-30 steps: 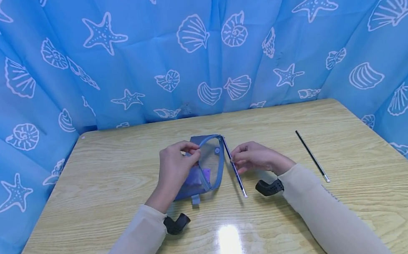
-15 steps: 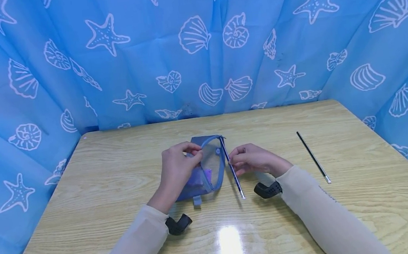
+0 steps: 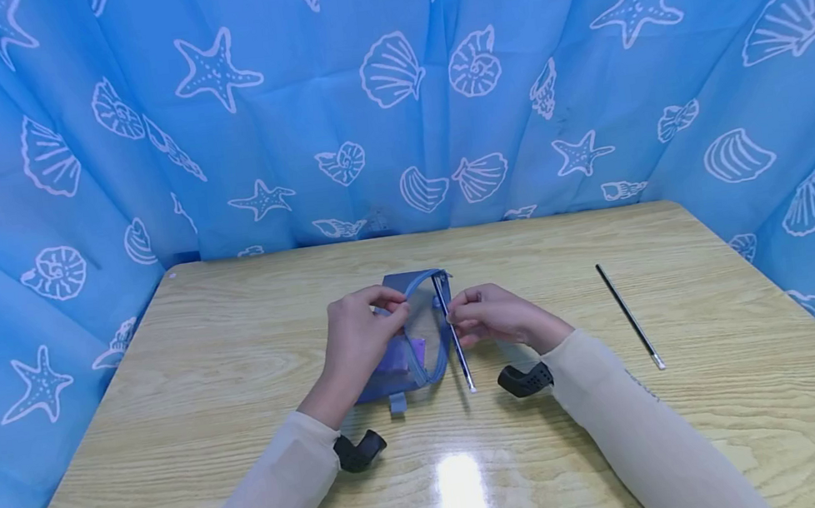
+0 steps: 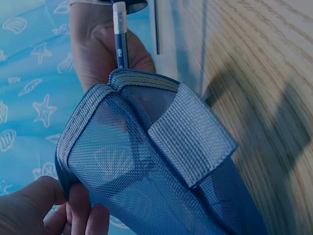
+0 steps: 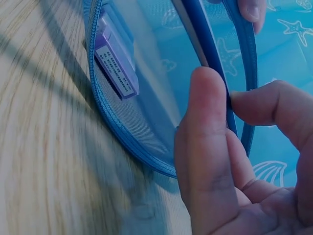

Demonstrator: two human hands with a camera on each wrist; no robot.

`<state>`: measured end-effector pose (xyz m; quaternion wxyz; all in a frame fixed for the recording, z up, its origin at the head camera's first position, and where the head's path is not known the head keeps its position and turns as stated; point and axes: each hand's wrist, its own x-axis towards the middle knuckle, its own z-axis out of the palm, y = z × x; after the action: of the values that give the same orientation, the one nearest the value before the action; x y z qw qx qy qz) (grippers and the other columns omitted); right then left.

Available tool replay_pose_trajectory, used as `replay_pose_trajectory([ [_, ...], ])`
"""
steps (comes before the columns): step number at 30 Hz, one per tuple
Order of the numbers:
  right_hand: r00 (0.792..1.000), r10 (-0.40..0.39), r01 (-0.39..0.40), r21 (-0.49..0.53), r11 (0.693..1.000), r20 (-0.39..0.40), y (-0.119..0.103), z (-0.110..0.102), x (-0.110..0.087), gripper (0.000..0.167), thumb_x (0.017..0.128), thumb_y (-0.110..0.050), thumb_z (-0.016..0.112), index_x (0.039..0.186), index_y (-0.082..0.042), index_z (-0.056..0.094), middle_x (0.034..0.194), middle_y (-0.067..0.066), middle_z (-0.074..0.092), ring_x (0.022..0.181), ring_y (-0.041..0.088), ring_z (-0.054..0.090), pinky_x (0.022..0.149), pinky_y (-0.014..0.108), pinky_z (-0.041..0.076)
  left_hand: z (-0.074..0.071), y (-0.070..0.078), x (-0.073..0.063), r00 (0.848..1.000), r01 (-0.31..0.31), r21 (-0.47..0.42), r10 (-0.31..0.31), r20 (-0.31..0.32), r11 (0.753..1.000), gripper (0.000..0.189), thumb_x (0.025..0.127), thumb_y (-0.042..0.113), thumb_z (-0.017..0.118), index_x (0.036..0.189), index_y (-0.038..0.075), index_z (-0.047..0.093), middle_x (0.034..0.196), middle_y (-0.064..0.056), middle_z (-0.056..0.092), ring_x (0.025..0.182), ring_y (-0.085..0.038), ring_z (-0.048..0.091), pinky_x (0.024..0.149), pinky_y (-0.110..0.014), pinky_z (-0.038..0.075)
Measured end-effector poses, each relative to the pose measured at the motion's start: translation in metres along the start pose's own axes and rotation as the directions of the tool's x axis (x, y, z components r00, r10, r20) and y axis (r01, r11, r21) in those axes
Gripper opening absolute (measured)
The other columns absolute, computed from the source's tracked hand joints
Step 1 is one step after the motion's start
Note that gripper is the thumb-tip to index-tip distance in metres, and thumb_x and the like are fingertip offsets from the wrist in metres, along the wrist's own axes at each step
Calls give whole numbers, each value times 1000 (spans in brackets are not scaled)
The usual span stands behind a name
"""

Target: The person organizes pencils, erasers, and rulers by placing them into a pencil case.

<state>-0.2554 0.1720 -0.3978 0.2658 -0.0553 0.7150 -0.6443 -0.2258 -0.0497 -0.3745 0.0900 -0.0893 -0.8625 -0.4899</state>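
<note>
A blue mesh zip pouch (image 4: pixel 112 156) lies on its side, its unzipped mouth facing right. My left hand (image 3: pixel 363 339) pinches the pouch's edge between thumb and fingers, spreading the mouth. A dark blue pencil (image 3: pixel 460 353) with a white eraser end (image 4: pixel 119 12) is pinched between thumb and fingers of my right hand (image 3: pixel 497 315). In the head view the pencil slants across the mouth, its far end overlapping the opening and its eraser end toward me. Through the mesh a small purple box (image 5: pixel 115 61) with a printed white label shows inside the pouch.
A second, black pencil (image 3: pixel 629 317) lies on the wooden table (image 3: pixel 551 455), right of my right hand. Blue curtains (image 3: pixel 271 119) with shells and starfish stand behind the table and at both sides. A light fabric tab (image 4: pixel 193 134) sticks out from the pouch's side.
My right hand has moved left with the pencil, bringing it from beside the pouch to across its mouth. My left hand keeps its hold on the pouch's edge.
</note>
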Motion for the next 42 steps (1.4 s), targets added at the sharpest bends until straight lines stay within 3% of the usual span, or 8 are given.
replay_pose_trajectory([
  [7,1000,-19,19,18,1000,-6,1,4,4,31,95,-5,48,118,15,48,93,6,59,79,11,64,73,24,58,1,0,-1,1000,3,23,-4,12,1000,10,86,19,73,94,14,78,75,6,68,59,-5,65,56,-24,54],
  [22,995,12,1,127,992,-101,3,22,12,33,93,-5,52,121,13,49,90,6,60,77,10,64,74,22,58,4,1,-1,999,24,43,-25,23,999,7,86,19,75,93,17,77,76,7,68,62,-6,64,55,-24,54],
  [32,993,2,21,188,982,-120,2,27,14,22,95,-2,49,114,9,51,71,-1,50,77,9,62,73,21,57,5,2,-1,999,17,58,-19,32,998,9,86,19,75,94,15,78,76,6,68,62,-5,64,54,-24,53],
  [42,990,15,15,212,977,-139,0,33,16,19,96,-3,50,112,7,53,83,2,58,75,8,62,72,21,57,7,0,-2,999,18,54,-21,44,998,10,86,19,74,95,15,77,77,7,69,62,-4,65,53,-24,53],
])
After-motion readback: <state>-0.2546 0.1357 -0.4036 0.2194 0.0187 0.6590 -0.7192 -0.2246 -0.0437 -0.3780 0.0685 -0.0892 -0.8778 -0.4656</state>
